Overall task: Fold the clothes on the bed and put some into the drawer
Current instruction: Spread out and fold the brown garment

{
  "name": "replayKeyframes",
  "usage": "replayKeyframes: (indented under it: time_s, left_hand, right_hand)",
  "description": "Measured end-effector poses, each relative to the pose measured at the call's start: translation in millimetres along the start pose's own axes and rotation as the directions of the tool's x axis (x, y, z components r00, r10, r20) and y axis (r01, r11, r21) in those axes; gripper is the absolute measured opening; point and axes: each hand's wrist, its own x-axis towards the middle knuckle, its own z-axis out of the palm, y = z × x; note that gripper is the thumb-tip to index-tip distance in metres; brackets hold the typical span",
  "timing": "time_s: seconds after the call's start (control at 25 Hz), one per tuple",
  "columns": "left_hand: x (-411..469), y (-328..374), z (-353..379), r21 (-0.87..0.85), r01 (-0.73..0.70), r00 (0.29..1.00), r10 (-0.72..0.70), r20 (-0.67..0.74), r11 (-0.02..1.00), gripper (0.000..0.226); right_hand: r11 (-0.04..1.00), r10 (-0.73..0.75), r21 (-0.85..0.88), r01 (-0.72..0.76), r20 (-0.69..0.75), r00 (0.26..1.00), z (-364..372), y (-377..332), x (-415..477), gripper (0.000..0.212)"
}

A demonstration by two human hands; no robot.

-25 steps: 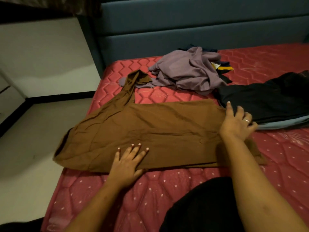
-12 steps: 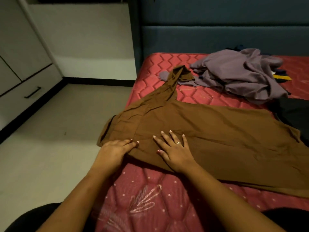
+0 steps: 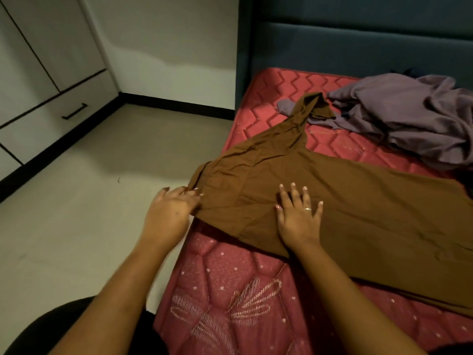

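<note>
Left hand (image 3: 171,211) has slid to the hem of the brown garment (image 3: 358,201) at the bed (image 3: 230,290) edge, fingers loose and touching, while the right hand (image 3: 298,216) stays spread flat on it, likely pinning it for smoothing.

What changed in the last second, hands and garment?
Right hand crossed from the right end of the brown garment to its left part and lies flat there. Left hand slid left to the garment's left edge, fingertips touching it. No clear grip. Garment and purple pile stayed in place.
</note>
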Motion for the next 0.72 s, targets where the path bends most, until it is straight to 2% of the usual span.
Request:
replayKeyframes:
  time_s: [0.04, 0.08, 0.16, 0.2, 0.28, 0.36, 0.44, 0.6, 0.72]
  left_hand:
    - [5.8, 25.8, 0.7, -0.039, -0.02, 0.999, 0.018, -0.041, 0.999, 0.053]
    - [10.1, 54.0, 3.4, -0.141, -0.008, 1.0, 0.007, -0.006, 0.99, 0.051]
    - [6.9, 95.3, 24.6, -0.346, 0.151, 0.965, -0.061, 0.256, 0.926, 0.055]
    - [2.6, 105.2, 37.3, -0.372, 0.218, 0.924, -0.068, 0.376, 0.902, 0.062]
    - [-4.1, 100.6, 57.0, -0.398, 0.265, 0.901, -0.078, 0.428, 0.879, 0.072]
    - [-5.6, 87.2, 66.1, -0.365, 0.265, 0.896, -0.087, 0.435, 0.893, 0.071]
    - [-5.6, 80.0, 68.7, -0.259, 0.23, 0.89, -0.095, 0.447, 0.938, 0.073]
    - [-1.8, 84.2, 66.4, -0.15, 0.199, 0.874, -0.106, 0.473, 0.968, 0.08]
    - [0.9, 96.7, 56.8, -0.022, 0.227, 0.863, -0.191, 0.467, 0.974, 0.067]
  right_hand:
    - [0.997, -0.065, 0.052, 0.064, 0.004, 0.998, -1.5, -18.8, -4.5, 0.056]
    - [0.982, -0.174, 0.085, 0.171, 0.039, 0.984, 0.9, -38.2, -10.4, 0.062]
    - [0.911, -0.41, 0.012, 0.412, 0.13, 0.903, 14.8, -64.6, -23.1, 0.077]
    - [0.87, -0.481, -0.043, 0.492, 0.15, 0.864, 19.6, -68.1, -25.1, 0.077]
    - [0.839, -0.528, -0.051, 0.542, 0.161, 0.834, 21.4, -57.9, -17.2, 0.069]
    - [0.82, -0.556, -0.056, 0.569, 0.155, 0.817, 15.0, -40.4, -8.1, 0.065]
    - [0.851, -0.51, -0.092, 0.517, 0.095, 0.855, 6.1, -15.7, -2.0, 0.061]
    - [0.954, -0.252, -0.141, 0.266, 0.111, 0.961, -12.0, 76.8, 8.6, 0.068]
    - [0.972, -0.074, -0.213, 0.098, 0.12, 0.99, -28.7, 154.8, -8.5, 0.073]
